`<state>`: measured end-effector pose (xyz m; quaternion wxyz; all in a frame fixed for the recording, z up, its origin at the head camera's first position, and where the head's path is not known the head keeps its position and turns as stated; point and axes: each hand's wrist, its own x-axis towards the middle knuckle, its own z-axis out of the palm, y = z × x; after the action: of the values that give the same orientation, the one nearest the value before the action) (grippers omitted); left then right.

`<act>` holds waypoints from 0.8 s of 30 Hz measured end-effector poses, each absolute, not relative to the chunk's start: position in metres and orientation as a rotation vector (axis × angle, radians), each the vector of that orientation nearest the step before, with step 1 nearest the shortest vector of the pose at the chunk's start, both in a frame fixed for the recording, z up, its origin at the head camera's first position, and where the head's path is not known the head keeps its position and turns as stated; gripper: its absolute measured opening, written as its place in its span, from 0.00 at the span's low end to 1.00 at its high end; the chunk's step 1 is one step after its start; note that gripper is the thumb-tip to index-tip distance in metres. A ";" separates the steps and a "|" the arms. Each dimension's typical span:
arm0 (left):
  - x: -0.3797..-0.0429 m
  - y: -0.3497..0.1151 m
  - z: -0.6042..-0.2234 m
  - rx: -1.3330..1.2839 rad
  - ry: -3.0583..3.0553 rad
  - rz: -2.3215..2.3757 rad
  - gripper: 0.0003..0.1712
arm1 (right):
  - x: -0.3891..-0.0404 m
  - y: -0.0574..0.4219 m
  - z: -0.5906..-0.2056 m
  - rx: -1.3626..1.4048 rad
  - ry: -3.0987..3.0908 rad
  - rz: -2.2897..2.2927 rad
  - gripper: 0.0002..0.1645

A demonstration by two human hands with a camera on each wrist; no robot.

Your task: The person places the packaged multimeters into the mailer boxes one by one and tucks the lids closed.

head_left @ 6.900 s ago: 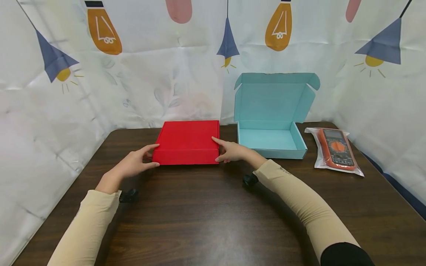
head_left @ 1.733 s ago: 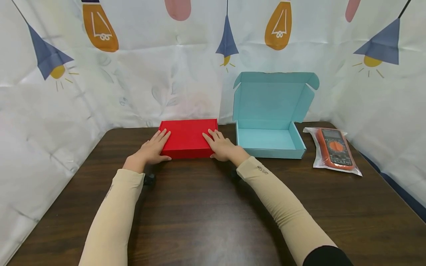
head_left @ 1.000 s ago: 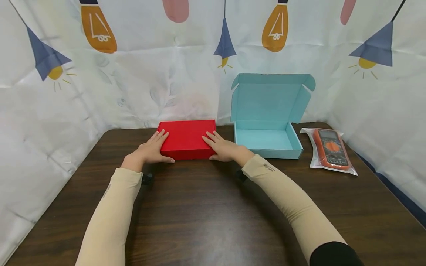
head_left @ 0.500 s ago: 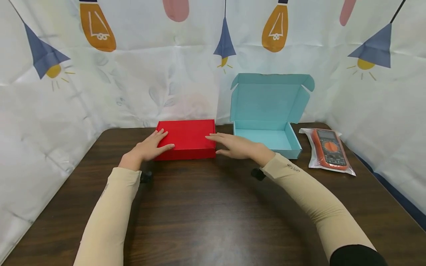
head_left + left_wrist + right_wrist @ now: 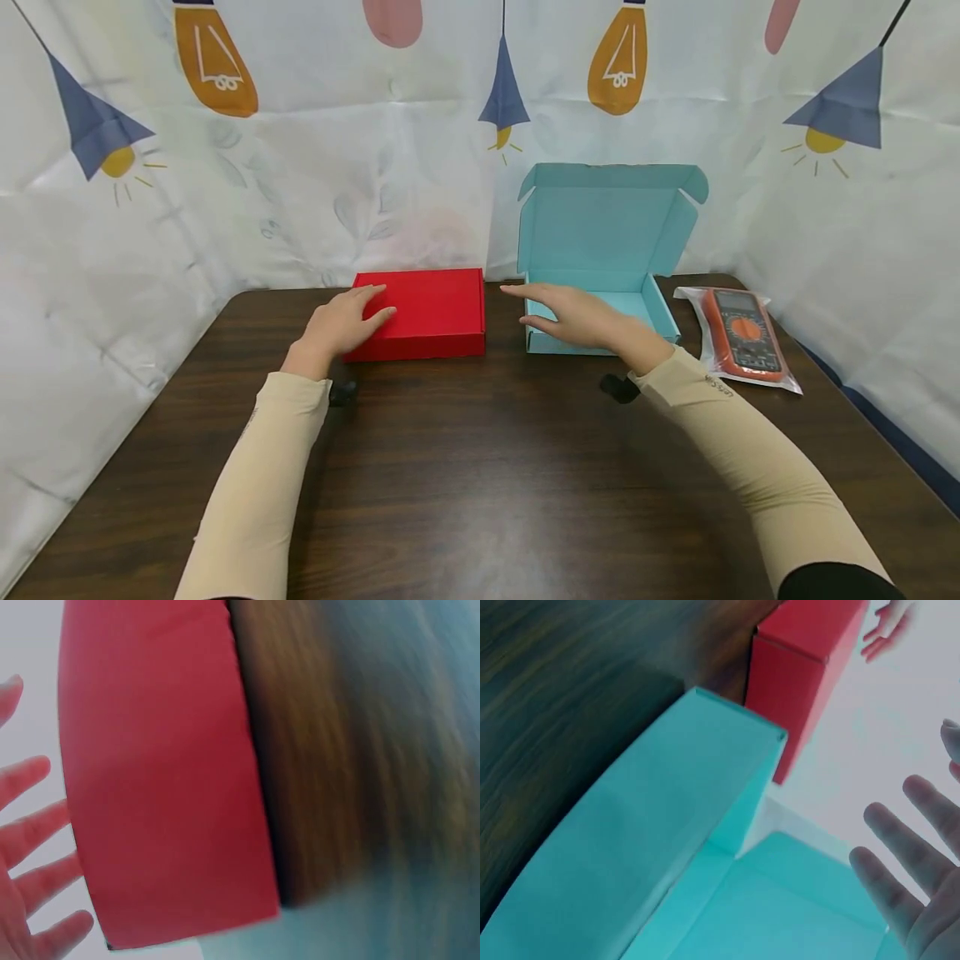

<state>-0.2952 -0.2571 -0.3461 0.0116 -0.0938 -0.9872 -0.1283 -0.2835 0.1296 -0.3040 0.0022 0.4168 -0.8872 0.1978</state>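
Observation:
A closed red cardboard box (image 5: 435, 308) lies on the table at the back, left of centre. My left hand (image 5: 339, 323) hovers above its left end, fingers spread and apart from the lid; the left wrist view shows the spread fingers beyond the red box (image 5: 165, 787). To the right stands a light blue cardboard box (image 5: 607, 229), lid raised, with no contents seen inside. My right hand (image 5: 573, 315) is in the air over the front left of that box, fingers straight, holding nothing. The right wrist view shows it above the blue box's front wall (image 5: 622, 817).
An orange multimeter (image 5: 750, 333) in a clear plastic bag lies right of the blue box. The dark wooden table (image 5: 465, 483) extends in front of the boxes. A white printed curtain (image 5: 420, 167) hangs close behind the table's back edge.
Both hands gripped the red box's sides, then rested on its top. They have since lifted off; the right hand has moved right to the blue box. The red box's front flap now sits flush.

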 end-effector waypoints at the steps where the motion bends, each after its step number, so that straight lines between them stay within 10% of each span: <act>1: -0.295 -0.255 -0.345 -0.294 -3.063 -0.415 0.40 | -0.283 0.133 -0.303 1.300 -2.775 0.631 0.36; 24: -0.287 -0.173 -0.340 -0.402 -2.643 -0.999 0.35 | -0.280 0.214 -0.295 0.939 -2.680 0.755 0.31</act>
<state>-0.2873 -0.1732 -0.3397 0.1431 -0.1394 -0.9166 -0.3464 -0.2799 0.2139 -0.2949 0.1016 0.3180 -0.9073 0.2556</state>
